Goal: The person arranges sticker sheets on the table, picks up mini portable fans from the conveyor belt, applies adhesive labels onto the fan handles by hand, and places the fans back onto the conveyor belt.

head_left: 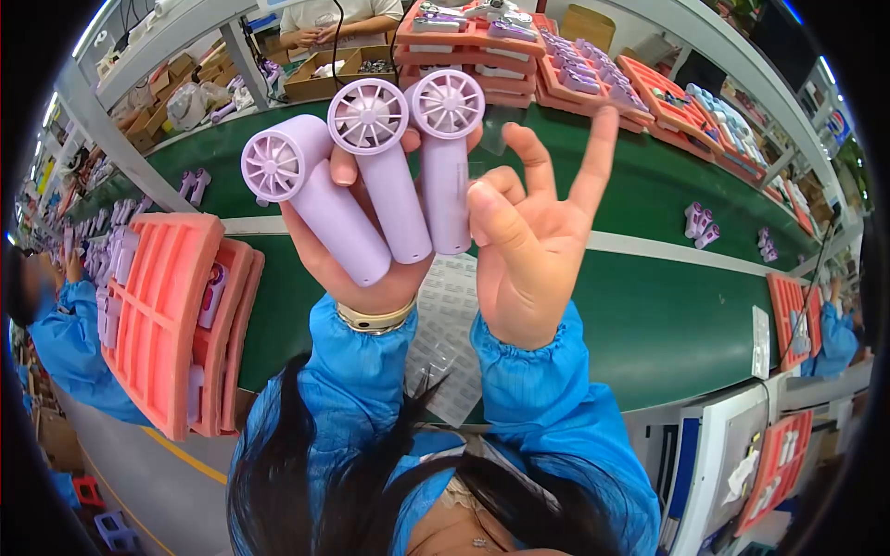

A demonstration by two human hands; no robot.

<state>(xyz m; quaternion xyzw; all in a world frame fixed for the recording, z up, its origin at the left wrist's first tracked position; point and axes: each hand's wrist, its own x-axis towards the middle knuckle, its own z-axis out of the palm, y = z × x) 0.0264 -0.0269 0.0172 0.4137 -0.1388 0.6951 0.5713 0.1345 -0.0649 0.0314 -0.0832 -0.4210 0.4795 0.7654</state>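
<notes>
Three lilac handheld fans are fanned out in my left hand (394,285), whose fingers pass between and behind them. The left fan (338,218) leans most, the middle fan (391,190) tilts slightly, and the right fan (445,190) stands nearly upright. All three round grilles face up at the top. My right hand (533,250) pinches a small clear film piece (466,181) between thumb and index finger, against the right fan's side; its other fingers are raised. Below my hands lies a printed sticker sheet (452,343) on the green belt.
Stacked pink trays (167,315) stand at the left, near a co-worker's blue sleeve (83,343). More pink trays (468,60) with fans line the far side. Small groups of purple fans (702,225) lie on the green belt (667,306) at right. Another person's hands (320,35) show at the back.
</notes>
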